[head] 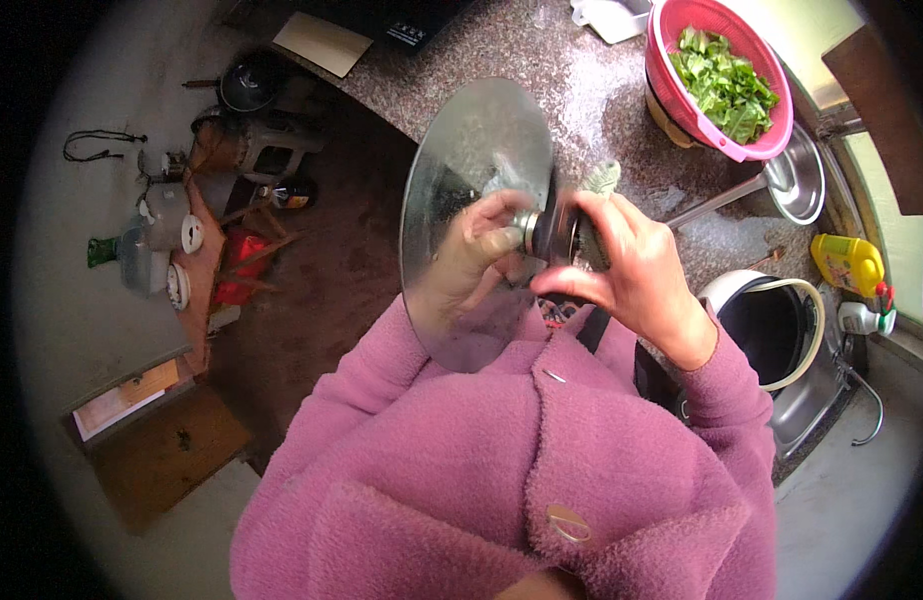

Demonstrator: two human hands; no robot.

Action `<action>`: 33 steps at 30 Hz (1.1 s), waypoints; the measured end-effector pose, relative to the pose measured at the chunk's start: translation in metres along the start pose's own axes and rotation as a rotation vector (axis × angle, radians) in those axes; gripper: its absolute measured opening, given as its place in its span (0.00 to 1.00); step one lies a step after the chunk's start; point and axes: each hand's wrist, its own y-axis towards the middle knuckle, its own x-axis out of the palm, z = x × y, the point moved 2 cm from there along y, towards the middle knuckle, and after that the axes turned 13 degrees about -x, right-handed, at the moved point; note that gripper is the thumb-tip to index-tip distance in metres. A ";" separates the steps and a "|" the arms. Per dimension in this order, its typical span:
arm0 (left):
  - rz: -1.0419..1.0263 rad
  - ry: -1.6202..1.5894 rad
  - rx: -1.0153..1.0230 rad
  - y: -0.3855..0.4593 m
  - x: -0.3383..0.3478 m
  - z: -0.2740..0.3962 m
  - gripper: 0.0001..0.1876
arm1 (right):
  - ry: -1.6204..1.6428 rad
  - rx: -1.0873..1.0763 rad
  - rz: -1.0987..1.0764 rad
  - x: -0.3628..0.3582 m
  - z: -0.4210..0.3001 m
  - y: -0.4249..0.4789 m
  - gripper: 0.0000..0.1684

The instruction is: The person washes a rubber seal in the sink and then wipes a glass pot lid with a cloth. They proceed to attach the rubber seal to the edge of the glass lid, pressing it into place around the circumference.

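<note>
A round glass pot lid is held up on edge in front of my chest. Through its clear pane I see my left hand, fingers curled at the metal fitting in its middle. The black knob is blurred and juts to the right. My right hand cups around this knob, thumb below and fingers above. A pale green cloth sticks out above the right fingers; the rest of it is mostly covered by the hand.
On the speckled stone counter stands a pink colander of chopped green leaves. A steel ladle or pan handle lies near it. To the right are an open cooker, a yellow bottle and a sink.
</note>
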 end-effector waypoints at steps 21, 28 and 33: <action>-0.178 0.124 -0.034 -0.022 0.001 0.007 0.29 | -0.544 -0.174 -0.493 -0.031 0.002 0.005 0.35; -0.099 0.341 0.031 -0.017 -0.016 -0.005 0.25 | -0.007 0.291 -0.596 0.007 -0.010 -0.028 0.39; -0.075 0.178 -0.027 -0.029 -0.015 0.003 0.25 | 0.618 0.617 -0.563 0.019 -0.037 -0.027 0.30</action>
